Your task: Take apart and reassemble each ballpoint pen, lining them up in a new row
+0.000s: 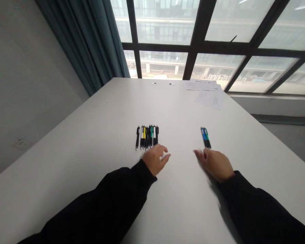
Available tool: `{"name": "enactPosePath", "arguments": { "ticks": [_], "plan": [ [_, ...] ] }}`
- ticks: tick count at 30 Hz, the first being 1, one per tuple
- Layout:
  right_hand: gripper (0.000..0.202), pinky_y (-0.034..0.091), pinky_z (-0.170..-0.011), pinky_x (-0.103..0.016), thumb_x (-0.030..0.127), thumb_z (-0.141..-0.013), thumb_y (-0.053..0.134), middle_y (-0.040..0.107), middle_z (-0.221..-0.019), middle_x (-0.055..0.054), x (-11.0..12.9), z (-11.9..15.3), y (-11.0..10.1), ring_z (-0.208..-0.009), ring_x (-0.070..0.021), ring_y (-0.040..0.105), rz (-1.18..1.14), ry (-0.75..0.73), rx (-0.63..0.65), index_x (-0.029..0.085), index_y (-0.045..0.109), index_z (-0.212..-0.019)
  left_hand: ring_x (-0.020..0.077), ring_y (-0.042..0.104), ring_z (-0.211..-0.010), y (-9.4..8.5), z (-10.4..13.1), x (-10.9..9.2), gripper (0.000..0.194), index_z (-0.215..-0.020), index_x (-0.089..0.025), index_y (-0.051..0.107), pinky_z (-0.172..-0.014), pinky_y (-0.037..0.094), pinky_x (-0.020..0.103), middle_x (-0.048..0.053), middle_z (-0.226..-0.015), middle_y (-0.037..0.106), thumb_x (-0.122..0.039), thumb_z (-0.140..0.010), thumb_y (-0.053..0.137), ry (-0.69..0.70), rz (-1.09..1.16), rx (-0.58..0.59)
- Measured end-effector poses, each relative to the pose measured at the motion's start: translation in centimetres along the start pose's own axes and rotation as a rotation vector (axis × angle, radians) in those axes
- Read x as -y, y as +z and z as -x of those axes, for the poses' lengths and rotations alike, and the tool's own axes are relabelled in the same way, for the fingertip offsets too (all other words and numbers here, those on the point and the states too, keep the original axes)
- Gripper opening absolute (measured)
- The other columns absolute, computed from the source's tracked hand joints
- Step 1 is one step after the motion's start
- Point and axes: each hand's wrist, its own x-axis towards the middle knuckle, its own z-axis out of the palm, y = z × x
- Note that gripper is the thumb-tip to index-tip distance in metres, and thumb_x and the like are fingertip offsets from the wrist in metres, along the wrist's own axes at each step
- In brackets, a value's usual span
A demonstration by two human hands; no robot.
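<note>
A row of several click pens (147, 136) lies side by side on the white table, mostly black, with white, yellow and green barrels among them. Just below the row's right end is my left hand (156, 158), its thumb and index finger apart with nothing between them. Farther right, a blue pen (203, 135) and a green pen (207, 136) lie close together, tips toward me. My right hand (217, 164) is at their near ends, thumb stretched out to the left and away from the curled fingers. Whether its fingers touch the pens I cannot tell.
The white table (91, 145) reaches back to a dark-framed window. Sheets of paper (208, 98) lie at its far right corner, and two small white-and-dark fittings (171, 84) sit at the far edge. A blue-grey curtain (91, 44) hangs at the back left.
</note>
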Motion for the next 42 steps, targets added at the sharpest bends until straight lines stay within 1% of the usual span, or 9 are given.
{"name": "enactPosePath", "arguments": {
  "ticks": [2,6,12,18,25,31,34,38,42],
  "plan": [
    [0.054,0.024,-0.051,-0.029,0.055,-0.096,0.034,0.065,-0.061,-0.008,0.2,0.1,0.0,-0.054,-0.0195,0.061,-0.011,-0.033,-0.022,0.017,0.059,-0.067,0.0216,0.059,-0.085,-1.1,-0.7,1.1,0.017,-0.097,-0.016,0.065,-0.073,0.046,0.033,0.01,-0.093,0.061,-0.028,-0.086,0.059,0.097,-0.295,-0.06],
    [0.052,0.019,-0.051,-0.03,0.053,-0.096,0.035,0.064,-0.059,-0.007,0.1,0.2,0.2,-0.052,-0.018,0.057,-0.015,-0.058,-0.053,0.018,0.058,-0.065,0.0257,0.055,-0.086,-2.0,-1.3,2.0,0.025,-0.101,-0.013,0.067,-0.071,0.044,0.035,0.012,-0.091,0.06,-0.033,-0.087,0.058,0.137,-0.616,-0.058],
    [0.05,0.017,-0.052,-0.03,0.051,-0.095,0.037,0.063,-0.059,-0.006,-0.2,0.2,0.5,-0.051,-0.0161,0.054,-0.032,-0.087,-0.07,0.017,0.057,-0.065,0.0243,0.054,-0.079,-1.9,-1.1,1.8,0.029,-0.088,-0.013,0.068,-0.064,0.038,0.034,0.011,-0.084,0.06,-0.039,-0.089,0.055,0.117,-0.758,-0.064],
    [0.049,0.017,-0.052,-0.03,0.052,-0.094,0.038,0.061,-0.058,-0.005,0.1,0.4,0.5,-0.05,-0.0155,0.052,-0.056,-0.118,-0.09,0.017,0.055,-0.064,0.0256,0.055,-0.08,-2.0,-1.4,1.6,0.027,-0.08,-0.011,0.069,-0.064,0.036,0.035,0.013,-0.08,0.062,-0.028,-0.091,0.051,0.153,-0.791,-0.029],
    [0.045,0.031,-0.055,-0.027,0.051,-0.094,0.041,0.058,-0.059,-0.003,0.3,0.7,0.4,-0.055,-0.0153,0.053,-0.218,-0.316,-0.117,0.018,0.057,-0.067,0.0221,0.056,-0.08,-1.6,-1.5,1.9,0.019,-0.079,-0.014,0.068,-0.068,0.041,0.034,0.012,-0.083,0.064,-0.018,-0.088,0.052,0.188,-0.616,0.043],
    [0.038,0.048,-0.076,-0.028,0.041,-0.092,0.05,0.063,-0.115,-0.011,0.3,0.7,0.0,-0.086,-0.0193,0.064,-0.431,-0.35,-0.144,0.017,0.058,-0.121,0.0145,0.055,-0.069,-1.0,-1.0,1.9,0.015,-0.09,-0.017,0.068,-0.064,0.041,0.027,0.004,-0.079,0.06,-0.023,-0.087,0.054,0.272,-0.308,0.18],
    [0.027,0.048,-0.08,-0.028,0.033,-0.094,0.048,0.064,-0.11,-0.009,0.2,0.6,0.0,-0.09,-0.0189,0.064,-0.476,-0.396,-0.068,0.019,0.065,-0.109,0.0141,0.055,-0.068,-0.8,-1.0,2.1,0.016,-0.091,-0.017,0.067,-0.066,0.043,0.026,0.004,-0.079,0.058,-0.023,-0.087,0.053,0.301,-0.227,0.198],
    [0.022,0.046,-0.07,-0.027,0.032,-0.092,0.05,0.064,-0.093,-0.008,0.1,0.6,-0.1,-0.074,-0.0164,0.058,-0.61,-0.367,-0.048,0.016,0.064,-0.097,0.0189,0.057,-0.085,-1.2,-1.0,2.1,0.017,-0.09,-0.017,0.067,-0.081,0.047,0.032,0.008,-0.089,0.06,-0.024,-0.088,0.052,0.346,-0.093,0.12],
    [0.021,0.045,-0.065,-0.027,0.033,-0.091,0.051,0.062,-0.083,-0.006,0.3,1.0,-0.3,-0.067,-0.0149,0.054,-0.773,-0.361,-0.027,0.016,0.063,-0.09,0.0162,0.06,-0.077,-1.9,-0.1,1.8,0.017,-0.091,-0.018,0.068,-0.072,0.05,0.029,0.01,-0.095,0.065,-0.029,-0.087,0.055,0.222,0.108,0.09]
  ]
}}
